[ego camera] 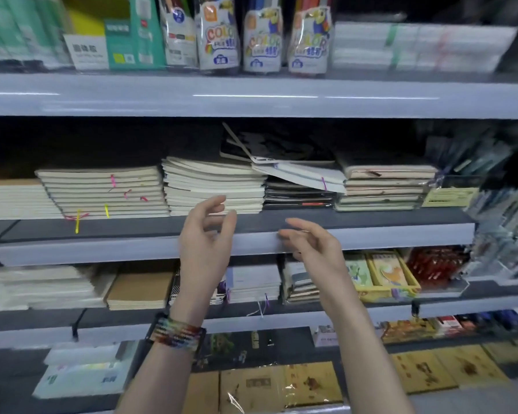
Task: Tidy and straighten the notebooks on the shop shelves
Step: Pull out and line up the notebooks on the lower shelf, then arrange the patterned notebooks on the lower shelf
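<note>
Stacks of notebooks lie flat on the middle shelf (371, 231). A cream stack with coloured ribbon markers (102, 192) sits left, a slightly fanned cream stack (213, 186) stands in the centre. On a dark stack (296, 195) a white notebook (299, 174) lies tilted, and black notebooks (275, 144) lean askew behind it. A further stack (383, 186) sits right. My left hand (205, 243) hovers just before the central stack, fingers relaxed, holding nothing. My right hand (311, 243) hangs empty in front of the shelf edge, fingers loosely extended.
The top shelf holds colour pencil tubs (260, 40) and wrapped packs (401, 46). The lower shelf carries more notebook stacks (138, 288) and a yellow tray of small pads (383, 276). Wrapped items hang at the right edge (503, 222). Brown-covered books (281, 386) lie at the bottom.
</note>
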Demonstrator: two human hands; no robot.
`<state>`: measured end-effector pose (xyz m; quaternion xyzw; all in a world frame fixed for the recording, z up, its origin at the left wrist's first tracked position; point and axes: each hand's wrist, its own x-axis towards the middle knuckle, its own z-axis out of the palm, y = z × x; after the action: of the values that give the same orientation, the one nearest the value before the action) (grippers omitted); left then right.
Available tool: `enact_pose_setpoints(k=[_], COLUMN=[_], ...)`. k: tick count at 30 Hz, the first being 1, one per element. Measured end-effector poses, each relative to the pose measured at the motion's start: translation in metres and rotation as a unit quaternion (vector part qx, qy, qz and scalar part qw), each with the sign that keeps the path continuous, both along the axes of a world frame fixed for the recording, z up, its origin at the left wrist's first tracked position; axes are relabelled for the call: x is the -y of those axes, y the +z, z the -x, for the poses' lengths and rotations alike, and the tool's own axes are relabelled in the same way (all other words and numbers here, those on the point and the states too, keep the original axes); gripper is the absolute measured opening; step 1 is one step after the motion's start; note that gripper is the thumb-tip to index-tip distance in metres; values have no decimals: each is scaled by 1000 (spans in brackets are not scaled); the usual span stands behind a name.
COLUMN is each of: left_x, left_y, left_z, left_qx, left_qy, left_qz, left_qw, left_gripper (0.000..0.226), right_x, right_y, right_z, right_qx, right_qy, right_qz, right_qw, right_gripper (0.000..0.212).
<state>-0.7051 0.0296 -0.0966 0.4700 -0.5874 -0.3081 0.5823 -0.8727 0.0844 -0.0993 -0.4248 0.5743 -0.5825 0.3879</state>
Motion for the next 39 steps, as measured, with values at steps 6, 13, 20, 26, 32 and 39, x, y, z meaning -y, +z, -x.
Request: enact_pose_setpoints(k=[6, 13, 20, 26, 32, 39], left_x=[15, 31, 46, 57, 54, 60], left_y=[31, 50, 60, 71, 74, 69], left_z=[25, 47, 60, 65, 72, 70], left_qx=[-41, -19, -9, 58, 102, 24], left_qy=[-14, 13, 68, 140, 149, 109], left_qz=[22, 8, -32, -44, -32, -18], left_qw=[999, 1000, 997, 987, 983, 994], left_gripper=[23, 21, 37, 29, 25, 29], right_x=[-6, -9, -6, 0, 1, -1], right_y=[3, 8, 12, 12, 10, 7], right_z=[20, 37, 53, 60, 62, 60], right_qx=[12, 14, 24, 29, 29, 23], right_qy=[-30, -45, -56, -57, -54, -50], right_qz=[7, 18, 16, 16, 15, 11], right_qw=[999, 999, 998, 998, 998, 998], right_gripper=[24, 23, 25, 26, 26, 27])
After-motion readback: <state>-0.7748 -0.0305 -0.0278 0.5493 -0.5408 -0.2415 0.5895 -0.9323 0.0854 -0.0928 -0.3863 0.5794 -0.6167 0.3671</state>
